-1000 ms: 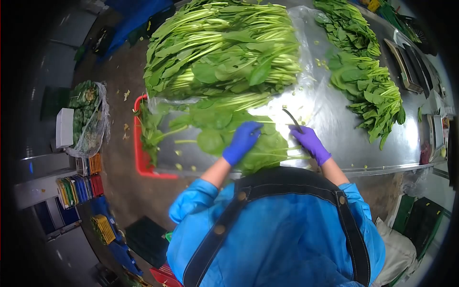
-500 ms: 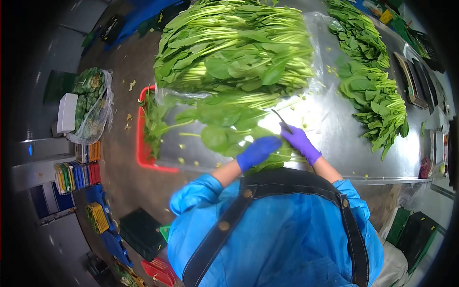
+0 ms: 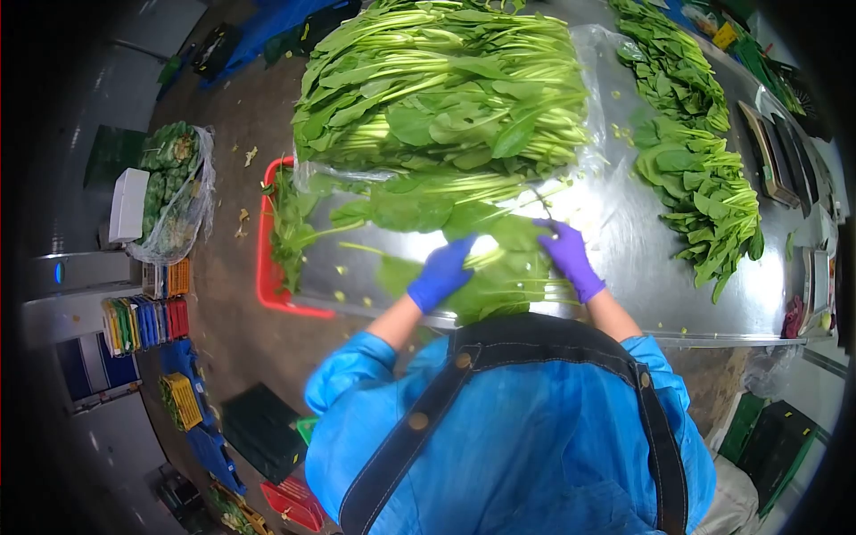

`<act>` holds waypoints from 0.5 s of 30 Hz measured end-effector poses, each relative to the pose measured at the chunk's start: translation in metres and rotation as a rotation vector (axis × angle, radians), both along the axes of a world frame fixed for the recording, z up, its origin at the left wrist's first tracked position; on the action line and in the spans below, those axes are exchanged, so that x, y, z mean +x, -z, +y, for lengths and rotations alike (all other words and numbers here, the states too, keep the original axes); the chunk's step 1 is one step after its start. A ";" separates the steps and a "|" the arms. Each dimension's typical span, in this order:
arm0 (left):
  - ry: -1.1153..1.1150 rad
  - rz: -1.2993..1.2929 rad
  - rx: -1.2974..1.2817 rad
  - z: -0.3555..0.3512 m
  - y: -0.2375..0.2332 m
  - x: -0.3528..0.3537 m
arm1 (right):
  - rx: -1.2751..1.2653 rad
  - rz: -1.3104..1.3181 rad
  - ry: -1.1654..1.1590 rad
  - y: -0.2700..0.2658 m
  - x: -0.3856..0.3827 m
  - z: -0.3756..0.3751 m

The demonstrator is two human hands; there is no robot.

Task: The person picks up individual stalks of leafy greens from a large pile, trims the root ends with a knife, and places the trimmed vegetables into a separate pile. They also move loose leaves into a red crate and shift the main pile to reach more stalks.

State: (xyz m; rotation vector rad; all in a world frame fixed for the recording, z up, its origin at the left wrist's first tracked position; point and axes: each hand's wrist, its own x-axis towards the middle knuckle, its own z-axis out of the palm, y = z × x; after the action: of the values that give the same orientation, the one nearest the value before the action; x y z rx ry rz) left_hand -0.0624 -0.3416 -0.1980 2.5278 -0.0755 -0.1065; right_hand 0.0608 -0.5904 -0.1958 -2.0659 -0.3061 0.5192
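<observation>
The person stands at a stainless steel counter (image 3: pixel 624 250) and works with both gloved hands on a loose leaf bunch (image 3: pixel 504 267), which lies at the near edge of the counter directly in front of the body. The left hand (image 3: pixel 441 272), in a blue glove, has its fingers curled down and closed over the left end of the leaf bunch, where the pale stems show. The right hand (image 3: pixel 569 259), in a purple glove, is also closed, with its fingers wrapped over the right end of the same bunch. A thin dark strip (image 3: pixel 541 203) rises just above the right hand; it may be a knife blade, but the view is too small to confirm this. Behind the hands, a large pile of greens (image 3: pixel 446 89) rests on a clear plastic sheet (image 3: pixel 593 53), with its lower leaves touching the leaf bunch. A second row of greens (image 3: pixel 700 169) lies well apart on the right side of the counter. A red crate (image 3: pixel 265 267) sits at the left end of the counter, with leaves hanging over it. A plastic bag of greens (image 3: pixel 169 192) stands on the floor (image 3: pixel 223 339) further left.
</observation>
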 end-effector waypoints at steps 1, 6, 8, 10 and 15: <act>0.029 0.060 -0.079 0.005 -0.006 -0.003 | 0.013 -0.049 0.048 0.002 0.008 -0.009; -0.077 0.195 -0.560 0.010 -0.050 0.009 | -0.112 -0.345 -0.007 -0.014 0.012 -0.019; -0.146 0.228 -0.719 0.000 -0.069 0.019 | 0.030 -0.384 -0.009 -0.043 -0.005 -0.001; -0.174 0.366 -0.828 -0.016 -0.090 0.029 | 0.176 -0.447 -0.105 -0.063 -0.018 0.015; -0.016 0.152 -0.693 -0.036 -0.085 0.037 | 0.129 -0.477 -0.099 -0.075 -0.026 0.028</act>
State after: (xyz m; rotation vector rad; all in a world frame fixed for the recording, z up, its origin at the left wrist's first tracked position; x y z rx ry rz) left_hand -0.0251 -0.3778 -0.1130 1.8227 -0.0237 -0.2231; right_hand 0.0350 -0.5622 -0.1209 -2.0352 -0.7049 0.0526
